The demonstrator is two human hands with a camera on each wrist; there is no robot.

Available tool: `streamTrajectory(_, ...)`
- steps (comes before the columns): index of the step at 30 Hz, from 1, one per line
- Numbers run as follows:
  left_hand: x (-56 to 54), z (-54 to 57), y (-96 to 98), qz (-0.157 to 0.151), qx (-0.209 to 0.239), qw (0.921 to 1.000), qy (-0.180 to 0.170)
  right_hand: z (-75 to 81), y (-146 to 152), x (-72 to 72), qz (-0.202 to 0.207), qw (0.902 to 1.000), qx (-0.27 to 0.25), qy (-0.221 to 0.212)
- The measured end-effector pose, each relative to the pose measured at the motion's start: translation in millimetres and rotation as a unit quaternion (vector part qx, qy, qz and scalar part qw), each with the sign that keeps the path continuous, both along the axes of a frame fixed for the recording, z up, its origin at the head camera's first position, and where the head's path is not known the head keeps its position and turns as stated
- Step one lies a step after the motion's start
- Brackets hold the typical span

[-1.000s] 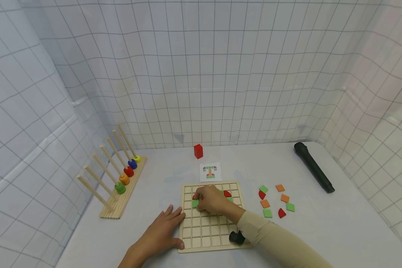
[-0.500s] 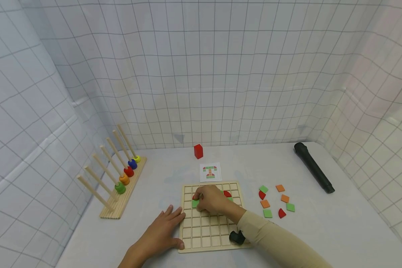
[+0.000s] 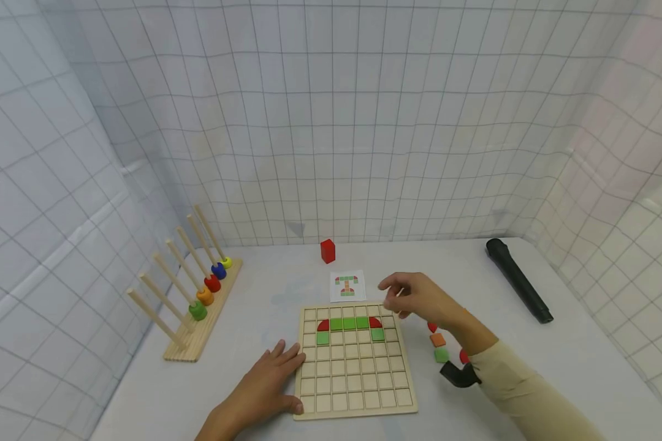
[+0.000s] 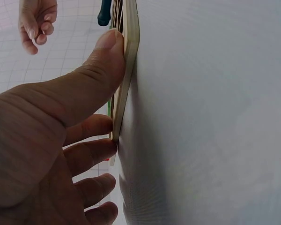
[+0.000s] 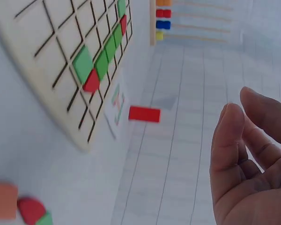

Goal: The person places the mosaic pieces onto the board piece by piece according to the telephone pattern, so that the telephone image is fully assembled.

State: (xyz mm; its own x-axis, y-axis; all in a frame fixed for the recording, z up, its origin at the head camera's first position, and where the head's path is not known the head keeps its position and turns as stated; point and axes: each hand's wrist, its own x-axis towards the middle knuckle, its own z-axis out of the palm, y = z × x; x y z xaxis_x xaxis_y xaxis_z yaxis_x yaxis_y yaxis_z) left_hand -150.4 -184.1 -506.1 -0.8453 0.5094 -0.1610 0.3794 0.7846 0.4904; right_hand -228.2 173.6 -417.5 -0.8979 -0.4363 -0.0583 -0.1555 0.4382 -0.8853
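Note:
A wooden grid board (image 3: 353, 367) lies on the table with a row of green square tiles (image 3: 349, 323) in its upper part. A red quarter-round tile (image 3: 323, 325) sits at each end of that row, with a green square (image 3: 322, 338) below each. My left hand (image 3: 262, 386) rests at the board's left edge, fingers extended, thumb touching the rim in the left wrist view. Over the board's upper right corner hovers my right hand (image 3: 419, 300), fingers loosely bent, holding nothing. A pattern card (image 3: 347, 286) with a coloured T-like figure lies behind the board.
Loose tiles, among them an orange square (image 3: 437, 340) and a green square (image 3: 441, 354), lie to the right, partly behind my right arm. A pegged wooden rack (image 3: 204, 318) with coloured rings stands left. A red block (image 3: 328, 251) and a black microphone-like object (image 3: 518, 280) are farther back.
My right hand has lifted off the board's upper left part and moved right, uncovering the row of tiles. My left hand has stayed at the board's edge.

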Motion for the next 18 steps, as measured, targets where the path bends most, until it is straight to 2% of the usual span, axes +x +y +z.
streamTrajectory(4,0.1,0.6,0.0,-0.002,0.0,1.0,0.003,2.5,54.2,-1.4,-0.046,0.9987,0.015,0.013)
streamTrajectory(8,0.3,0.7,-0.2,-0.003,0.001,1.0,0.001,-5.9,102.3,-1.2,-0.088,0.9956,0.029,0.015)
streamTrajectory(13,0.0,0.7,-0.2,0.0,0.002,1.0,-0.004,-26.9,141.8,-2.9,-0.121,0.9911,0.054,-0.016)
streamTrajectory(18,0.1,0.8,0.6,0.0,0.003,1.0,-0.003,-53.2,160.1,-5.2,-0.143,0.9847,0.084,-0.051)
